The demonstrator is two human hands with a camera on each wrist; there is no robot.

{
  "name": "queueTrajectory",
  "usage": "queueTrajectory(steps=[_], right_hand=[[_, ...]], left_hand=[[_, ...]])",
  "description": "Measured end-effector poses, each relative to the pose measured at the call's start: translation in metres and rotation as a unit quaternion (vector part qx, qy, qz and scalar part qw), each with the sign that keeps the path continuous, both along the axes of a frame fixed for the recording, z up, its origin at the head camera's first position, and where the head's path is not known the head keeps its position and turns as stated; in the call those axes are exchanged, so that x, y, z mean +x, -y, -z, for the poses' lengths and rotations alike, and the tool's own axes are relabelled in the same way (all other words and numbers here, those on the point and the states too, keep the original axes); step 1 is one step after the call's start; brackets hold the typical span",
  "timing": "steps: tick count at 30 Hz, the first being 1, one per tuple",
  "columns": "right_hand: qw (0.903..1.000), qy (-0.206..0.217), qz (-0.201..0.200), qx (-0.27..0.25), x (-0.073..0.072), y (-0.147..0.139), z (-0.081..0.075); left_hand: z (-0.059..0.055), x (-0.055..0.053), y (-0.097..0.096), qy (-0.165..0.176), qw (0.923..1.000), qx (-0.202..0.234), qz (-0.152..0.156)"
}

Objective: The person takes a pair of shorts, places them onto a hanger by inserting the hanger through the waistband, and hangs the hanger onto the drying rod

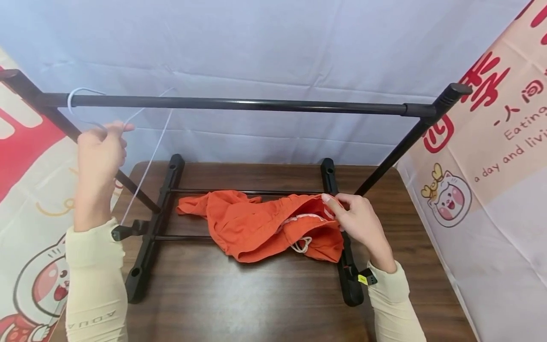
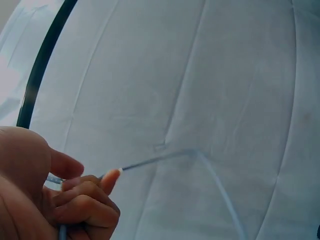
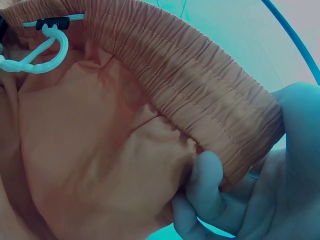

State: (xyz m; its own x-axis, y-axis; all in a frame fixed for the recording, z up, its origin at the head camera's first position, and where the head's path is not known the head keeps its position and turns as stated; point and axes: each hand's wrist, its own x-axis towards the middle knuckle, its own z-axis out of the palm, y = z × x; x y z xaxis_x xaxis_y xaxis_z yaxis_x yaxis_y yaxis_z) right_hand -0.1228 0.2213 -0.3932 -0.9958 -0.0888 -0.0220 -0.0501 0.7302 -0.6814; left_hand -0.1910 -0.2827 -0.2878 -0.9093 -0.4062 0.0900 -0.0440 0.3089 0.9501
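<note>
My left hand (image 1: 102, 149) is raised at the left, just below the top bar of a black rack (image 1: 256, 104). Its curled fingers grip a thin pale clothes hanger (image 2: 197, 151) near the hook, which loops around the bar. Lower down, orange shorts (image 1: 248, 223) lie crumpled across the rack's lower rails. My right hand (image 1: 361, 221) pinches their gathered elastic waistband (image 3: 200, 95) between thumb and fingers at the right end. A white drawstring (image 1: 302, 245) hangs from the waist opening, with a black toggle (image 3: 54, 23) visible in the right wrist view.
The rack's black feet stand on a brown wooden table (image 1: 239, 304), one on each side of the shorts. A pale cloth backdrop (image 1: 256, 47) hangs behind. Printed banners flank both sides, the right one (image 1: 491, 190) close to the table edge.
</note>
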Motion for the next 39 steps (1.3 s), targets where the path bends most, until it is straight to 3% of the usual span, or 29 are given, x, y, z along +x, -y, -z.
queueTrajectory(steps=[4,7,10,13,17,19,23,27,31,35,39], right_hand=[[1.0,0.0,-0.002,-0.003,0.0,0.0,0.0],[1.0,0.0,-0.002,-0.004,-0.001,0.0,0.001],[1.0,0.001,-0.002,-0.004,-0.001,0.0,0.002],[1.0,0.003,-0.002,-0.005,-0.001,0.0,0.003],[1.0,0.004,-0.003,-0.009,-0.002,0.0,0.004],[0.9999,0.004,-0.003,-0.01,-0.003,0.0,0.004],[0.9999,0.007,-0.004,-0.012,-0.004,0.0,0.004],[0.9999,0.011,-0.003,-0.013,-0.003,0.001,0.003],[0.9999,0.008,-0.002,-0.013,-0.002,0.002,0.003],[0.9999,0.004,-0.003,-0.013,-0.001,0.003,0.003],[0.9999,0.002,0.0,-0.013,0.0,0.004,0.004]], left_hand=[[0.001,-0.003,-0.003,0.016,0.9976,-0.064,-0.019],[-0.002,-0.006,-0.006,0.001,0.9959,-0.08,-0.043],[-0.007,-0.006,-0.012,-0.047,0.9968,-0.022,-0.06],[-0.009,0.0,-0.018,-0.093,0.9923,0.023,-0.078],[-0.007,0.009,-0.027,-0.122,0.9873,0.061,-0.082],[-0.004,0.013,-0.031,-0.121,0.9885,0.055,-0.072],[0.005,0.018,-0.038,-0.096,0.9938,-0.026,-0.051],[0.014,0.025,-0.041,-0.061,0.9926,-0.098,-0.038],[0.024,0.037,-0.052,-0.025,0.9922,-0.122,-0.008],[0.035,0.048,-0.075,-0.043,0.9904,-0.116,0.062],[0.044,0.057,-0.1,-0.084,0.9807,-0.125,0.125]])
